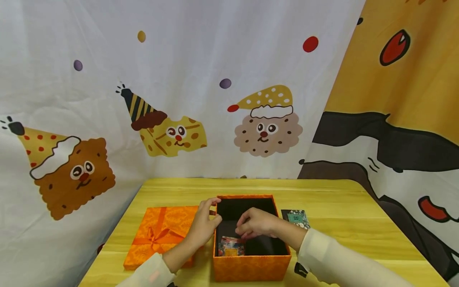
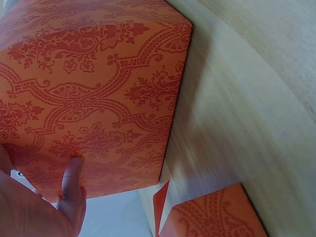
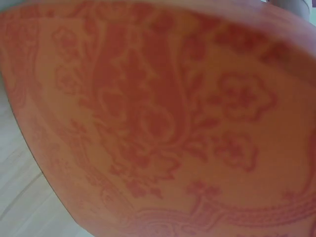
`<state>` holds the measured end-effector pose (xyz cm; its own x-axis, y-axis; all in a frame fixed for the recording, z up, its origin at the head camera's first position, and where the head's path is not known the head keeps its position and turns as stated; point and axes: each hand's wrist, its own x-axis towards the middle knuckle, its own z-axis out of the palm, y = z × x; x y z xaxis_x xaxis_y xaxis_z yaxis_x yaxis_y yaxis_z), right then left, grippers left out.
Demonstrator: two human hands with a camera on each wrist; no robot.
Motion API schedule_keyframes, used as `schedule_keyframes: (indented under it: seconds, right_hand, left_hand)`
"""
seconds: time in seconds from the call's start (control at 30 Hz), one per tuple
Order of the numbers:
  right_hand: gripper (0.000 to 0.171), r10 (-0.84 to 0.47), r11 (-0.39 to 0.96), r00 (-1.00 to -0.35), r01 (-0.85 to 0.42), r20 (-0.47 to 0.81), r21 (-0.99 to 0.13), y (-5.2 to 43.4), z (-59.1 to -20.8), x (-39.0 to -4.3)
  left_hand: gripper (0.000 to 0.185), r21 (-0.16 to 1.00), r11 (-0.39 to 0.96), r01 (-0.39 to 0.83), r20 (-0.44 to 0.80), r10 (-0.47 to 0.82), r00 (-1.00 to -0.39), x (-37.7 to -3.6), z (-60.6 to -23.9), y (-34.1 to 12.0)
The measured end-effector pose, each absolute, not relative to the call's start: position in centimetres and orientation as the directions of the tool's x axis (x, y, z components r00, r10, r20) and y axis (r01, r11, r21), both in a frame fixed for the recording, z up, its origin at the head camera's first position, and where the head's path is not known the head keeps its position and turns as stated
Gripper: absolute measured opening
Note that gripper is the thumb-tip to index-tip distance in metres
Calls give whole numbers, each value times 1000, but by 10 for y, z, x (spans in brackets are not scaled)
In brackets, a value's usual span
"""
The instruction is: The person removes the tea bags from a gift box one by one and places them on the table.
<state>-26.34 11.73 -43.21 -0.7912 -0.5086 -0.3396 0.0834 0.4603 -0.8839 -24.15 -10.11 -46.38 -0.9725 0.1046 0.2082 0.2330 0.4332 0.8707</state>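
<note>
An open orange patterned box (image 1: pixel 251 265) with a black inside stands at the table's front middle. My left hand (image 1: pixel 206 225) grips its left wall, fingers at the rim (image 1: pixel 214 202). In the left wrist view the thumb (image 2: pixel 72 180) presses on the box's outer side (image 2: pixel 94 84). My right hand (image 1: pixel 256 223) hovers inside the box with fingers curled downward; what they touch is hidden. A small colourful packet (image 1: pixel 231 246) lies in the box's front left corner. The right wrist view shows only the blurred box wall (image 3: pixel 163 123).
The box's orange lid (image 1: pixel 161 235) with a ribbon bow lies flat to the left, its corner (image 2: pixel 217 217) close to the box. A small dark patterned card (image 1: pixel 295 217) lies right of the box. The wooden table (image 1: pixel 344 223) meets a cartoon-printed cloth backdrop behind.
</note>
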Motion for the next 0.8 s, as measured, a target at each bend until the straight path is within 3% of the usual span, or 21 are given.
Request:
schedule_keyframes:
  seconds: [0.4,0.8]
  right_hand:
    - [42,-573,600,-725,-55,-382,-798,114,-432,-262]
    - [43,-582,542,-741,-46,-336,-839,115,-433,-261]
  left_hand:
    - [45,871,433,231,208,102,-973,-241,-463,-101]
    - [46,871,436,227,204,100,-974,-241,-463,-101]
